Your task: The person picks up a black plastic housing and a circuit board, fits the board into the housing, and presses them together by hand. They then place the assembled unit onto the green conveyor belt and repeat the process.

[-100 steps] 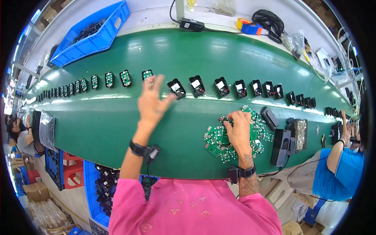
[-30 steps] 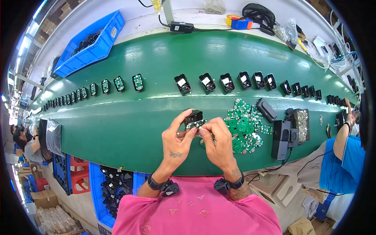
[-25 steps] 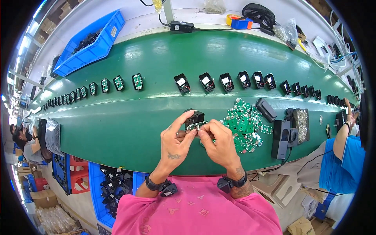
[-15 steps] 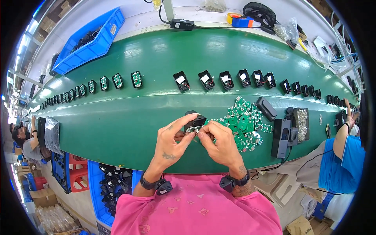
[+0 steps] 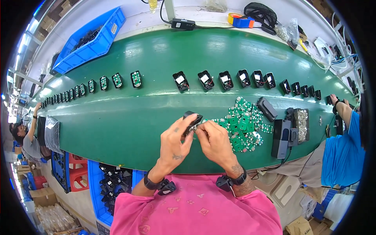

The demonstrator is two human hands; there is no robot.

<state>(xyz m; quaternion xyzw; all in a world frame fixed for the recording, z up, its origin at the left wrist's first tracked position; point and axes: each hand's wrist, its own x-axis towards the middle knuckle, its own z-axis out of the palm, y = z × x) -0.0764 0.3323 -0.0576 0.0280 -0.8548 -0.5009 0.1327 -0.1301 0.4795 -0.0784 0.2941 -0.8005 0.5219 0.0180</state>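
A small black plastic housing (image 5: 189, 117) is in my left hand (image 5: 173, 145), with the fingers and thumb closed round it above the green bench. My right hand (image 5: 214, 141) is closed in a pinch against the housing's right side, and whatever lies between its fingertips is too small to make out. A pile of green circuit boards (image 5: 243, 122) lies just right of my right hand. Beyond my hands stand open black housings (image 5: 205, 80) with white-labelled parts and red wires inside. Farther left, a row of housings (image 5: 136, 79) has green boards fitted in.
Right of the pile are a black cover (image 5: 266, 109), a dark grey powered device (image 5: 281, 138) and a tray of small metal parts (image 5: 302, 124). A blue bin (image 5: 89, 42) stands back left; another blue crate (image 5: 97, 188) sits below the bench. Co-workers sit at both ends.
The housing has turned in my left hand and tilted steeper; my right hand has shifted slightly left with it. Co-workers at both ends have reached farther toward the rows of housings.
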